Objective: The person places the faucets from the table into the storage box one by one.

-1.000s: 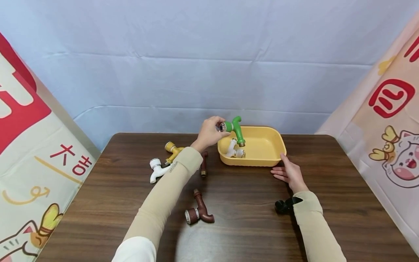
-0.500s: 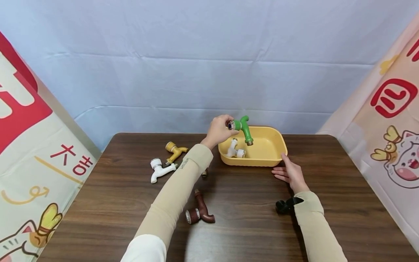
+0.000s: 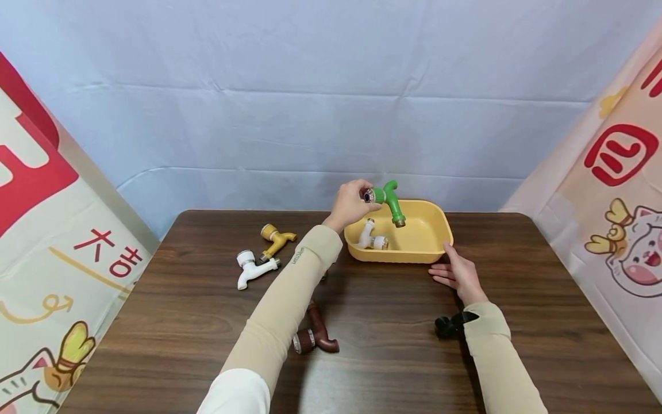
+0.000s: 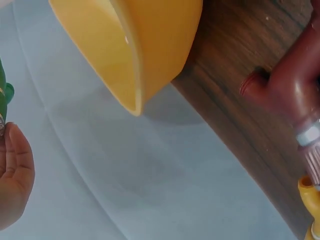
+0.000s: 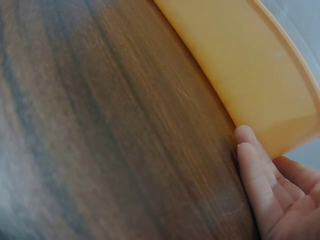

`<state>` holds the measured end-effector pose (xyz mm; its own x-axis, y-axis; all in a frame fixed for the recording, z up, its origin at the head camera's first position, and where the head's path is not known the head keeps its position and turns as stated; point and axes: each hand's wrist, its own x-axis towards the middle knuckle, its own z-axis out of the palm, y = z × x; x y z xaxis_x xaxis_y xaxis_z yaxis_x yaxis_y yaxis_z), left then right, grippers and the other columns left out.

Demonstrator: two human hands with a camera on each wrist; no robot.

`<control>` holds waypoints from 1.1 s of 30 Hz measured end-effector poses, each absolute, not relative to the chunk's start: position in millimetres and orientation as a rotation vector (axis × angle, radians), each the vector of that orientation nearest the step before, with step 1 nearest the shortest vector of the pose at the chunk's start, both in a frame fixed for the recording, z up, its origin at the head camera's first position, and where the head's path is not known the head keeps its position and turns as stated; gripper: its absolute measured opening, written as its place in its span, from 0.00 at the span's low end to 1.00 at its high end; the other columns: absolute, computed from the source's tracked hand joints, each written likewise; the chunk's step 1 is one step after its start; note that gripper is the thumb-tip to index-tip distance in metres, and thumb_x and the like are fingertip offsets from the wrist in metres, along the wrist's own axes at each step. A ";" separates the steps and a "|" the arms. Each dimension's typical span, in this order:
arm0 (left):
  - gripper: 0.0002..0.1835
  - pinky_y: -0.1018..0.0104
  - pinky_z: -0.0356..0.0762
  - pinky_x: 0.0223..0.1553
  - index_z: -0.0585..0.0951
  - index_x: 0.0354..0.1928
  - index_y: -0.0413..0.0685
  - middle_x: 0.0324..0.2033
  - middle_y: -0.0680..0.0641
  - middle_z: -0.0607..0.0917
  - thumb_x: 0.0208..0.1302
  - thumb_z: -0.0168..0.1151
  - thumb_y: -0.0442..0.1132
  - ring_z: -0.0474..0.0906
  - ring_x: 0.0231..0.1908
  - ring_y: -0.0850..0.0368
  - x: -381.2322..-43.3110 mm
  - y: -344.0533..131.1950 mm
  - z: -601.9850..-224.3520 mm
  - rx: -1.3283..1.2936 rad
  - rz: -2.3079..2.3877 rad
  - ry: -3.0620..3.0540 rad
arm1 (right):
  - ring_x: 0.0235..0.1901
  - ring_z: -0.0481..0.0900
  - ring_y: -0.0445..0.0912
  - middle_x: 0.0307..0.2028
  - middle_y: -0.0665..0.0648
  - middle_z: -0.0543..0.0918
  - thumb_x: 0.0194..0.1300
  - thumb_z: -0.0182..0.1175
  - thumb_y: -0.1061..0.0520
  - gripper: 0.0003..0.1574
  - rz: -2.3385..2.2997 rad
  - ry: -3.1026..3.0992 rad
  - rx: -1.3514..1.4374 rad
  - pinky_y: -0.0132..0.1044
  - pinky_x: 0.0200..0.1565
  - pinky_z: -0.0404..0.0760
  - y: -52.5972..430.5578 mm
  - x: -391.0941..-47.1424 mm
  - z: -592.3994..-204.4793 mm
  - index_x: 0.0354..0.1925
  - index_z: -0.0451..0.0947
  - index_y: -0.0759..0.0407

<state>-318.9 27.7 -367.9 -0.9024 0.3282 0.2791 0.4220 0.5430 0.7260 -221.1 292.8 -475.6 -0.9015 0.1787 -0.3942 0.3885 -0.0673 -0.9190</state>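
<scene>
My left hand [image 3: 353,204] pinches a green tap [image 3: 391,201] by its ribbed knob, holding it above the left part of a yellow basin [image 3: 424,253]. Only the edge of that tap [image 4: 4,95] shows in the left wrist view, beside the fingertips. Inside the basin, at its left end, lies a white tap [image 3: 368,236]. My right hand [image 3: 462,276] touches the basin's front right corner with fairly straight fingers. In the right wrist view its fingertips rest against the basin's outer wall [image 5: 250,75].
Left of the basin lie a yellow tap [image 3: 278,240] and another white tap [image 3: 252,269]. A dark red tap [image 3: 322,333] lies nearer the front, partly covered by my left sleeve. Another dark red tap [image 4: 290,85] shows in the left wrist view. The wooden table [image 3: 393,356] ends at a pale cloth backdrop.
My left hand has carried the green tap rightward, further over the basin. My left forearm now hides most of the dark red tap near the basin. The right hand stays at the basin's corner.
</scene>
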 end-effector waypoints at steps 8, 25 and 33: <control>0.23 0.71 0.72 0.37 0.78 0.49 0.40 0.38 0.46 0.81 0.50 0.71 0.40 0.75 0.35 0.58 -324.2 35.5 -375.8 -0.591 -1.298 -2.672 | 0.26 0.83 0.40 0.25 0.50 0.81 0.61 0.49 0.31 0.55 -2.105 2.029 0.639 0.33 0.34 0.81 292.5 -221.0 -475.7 0.70 0.45 0.63; 0.25 0.68 0.74 0.39 0.77 0.51 0.41 0.43 0.45 0.81 0.51 0.70 0.41 0.76 0.40 0.55 -331.0 43.7 -397.8 -0.554 -1.210 -2.776 | 0.26 0.83 0.40 0.24 0.50 0.82 0.60 0.49 0.30 0.55 -2.101 2.039 0.648 0.33 0.33 0.81 292.2 -221.4 -477.1 0.70 0.45 0.64; 0.23 0.67 0.74 0.40 0.79 0.48 0.41 0.40 0.46 0.81 0.49 0.72 0.42 0.76 0.39 0.56 -333.1 41.9 -405.2 -0.553 -1.128 -2.836 | 0.26 0.83 0.40 0.24 0.50 0.81 0.61 0.49 0.31 0.54 -2.107 2.029 0.656 0.33 0.33 0.81 291.2 -221.8 -476.2 0.70 0.44 0.63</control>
<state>-333.1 41.9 -405.2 -0.9357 0.3115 0.1655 0.3401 0.6720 0.6579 -221.8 291.2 -476.2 -0.8944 0.1943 -0.4030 0.3953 -0.0784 -0.9152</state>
